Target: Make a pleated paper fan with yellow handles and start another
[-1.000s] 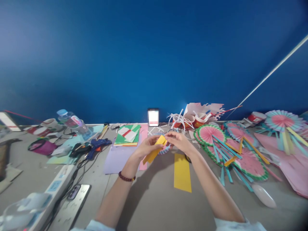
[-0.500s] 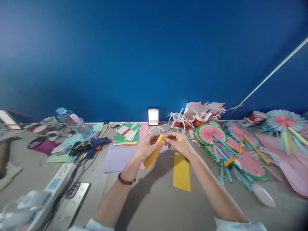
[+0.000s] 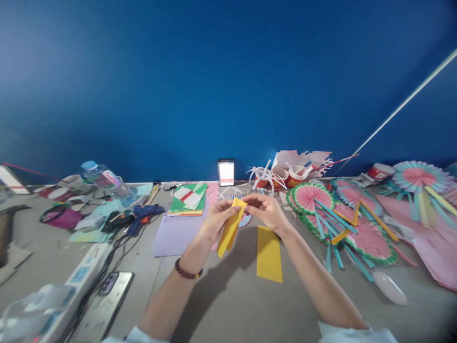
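Blue wall [image 3: 214, 85] at the back; grey table [image 3: 278, 314] runs the full width below it. Pink sheets [image 3: 428, 238] at far right, lavender sheet [image 3: 173, 240] left of centre with a smaller stack of green and white paper [image 3: 189, 197] on its far part. Made-up pieces at right: watermelon-patterned fans [image 3: 378, 240] overlapping one another, and a blue-edged fan [image 3: 421, 176] near the wall; blue and yellow strips trail from the group, so these look finished or nearly so (judgement). Flat yellow piece [image 3: 269, 255] lies on the table near the right forearm; no crease visible, neither hand on it, so apparently unworked. Left hand [image 3: 217, 220]: fingers curled, thumb laid along the paper, pinching its upper part. Right hand [image 3: 266, 212]: fingers bent, thumb and fingertips closed together at the upper right edge of the same paper. Folded yellow paper [image 3: 231, 231] is between the two, held above the table and tilted, lower end hanging toward the wearer. Its two layers spread apart at the bottom: doubling is done, but the fold does not seem pressed flat along its length. Small striped pleated disc [image 3: 245, 219] behind the hands, partly hidden; no yellow seen joined to its visible part.
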`<state>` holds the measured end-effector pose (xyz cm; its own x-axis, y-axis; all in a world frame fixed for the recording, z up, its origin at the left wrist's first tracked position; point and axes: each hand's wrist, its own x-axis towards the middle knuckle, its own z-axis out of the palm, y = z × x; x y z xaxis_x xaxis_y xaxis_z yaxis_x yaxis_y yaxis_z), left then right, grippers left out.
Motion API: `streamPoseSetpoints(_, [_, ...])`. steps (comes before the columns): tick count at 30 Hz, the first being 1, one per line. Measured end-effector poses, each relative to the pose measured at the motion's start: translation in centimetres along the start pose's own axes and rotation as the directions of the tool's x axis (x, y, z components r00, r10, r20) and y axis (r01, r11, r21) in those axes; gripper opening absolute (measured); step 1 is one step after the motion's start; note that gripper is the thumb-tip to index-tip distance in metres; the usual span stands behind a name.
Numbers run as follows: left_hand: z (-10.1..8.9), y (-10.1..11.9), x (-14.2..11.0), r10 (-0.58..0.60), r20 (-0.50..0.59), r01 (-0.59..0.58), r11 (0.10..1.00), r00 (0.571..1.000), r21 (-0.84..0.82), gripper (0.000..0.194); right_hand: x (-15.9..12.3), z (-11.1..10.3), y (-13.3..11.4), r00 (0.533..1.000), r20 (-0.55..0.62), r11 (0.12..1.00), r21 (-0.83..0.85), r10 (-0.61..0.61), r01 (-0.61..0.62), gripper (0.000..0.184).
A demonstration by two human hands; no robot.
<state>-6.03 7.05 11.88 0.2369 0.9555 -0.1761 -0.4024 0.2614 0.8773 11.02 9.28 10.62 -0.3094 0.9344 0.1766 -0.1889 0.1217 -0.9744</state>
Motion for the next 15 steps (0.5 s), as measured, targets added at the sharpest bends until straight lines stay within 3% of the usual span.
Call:
streamPoseSetpoints(5, [-0.3,-0.3,0.0,-0.013,0.025,0.014,1.000,1.000,-0.016,0.026,0.0,-0.3,0.3,0.999,0.040,0.999,0.050,-0.020,0.018,0.027])
streamPoseSetpoints(15, [0.1,-0.1,-0.2,-0.041,0.002,0.041,0.999,0.999,-0.009,0.025,0.1,-0.5,1.3,0.999,-0.011,0.998,-0.020,-0.053,0.052,0.026])
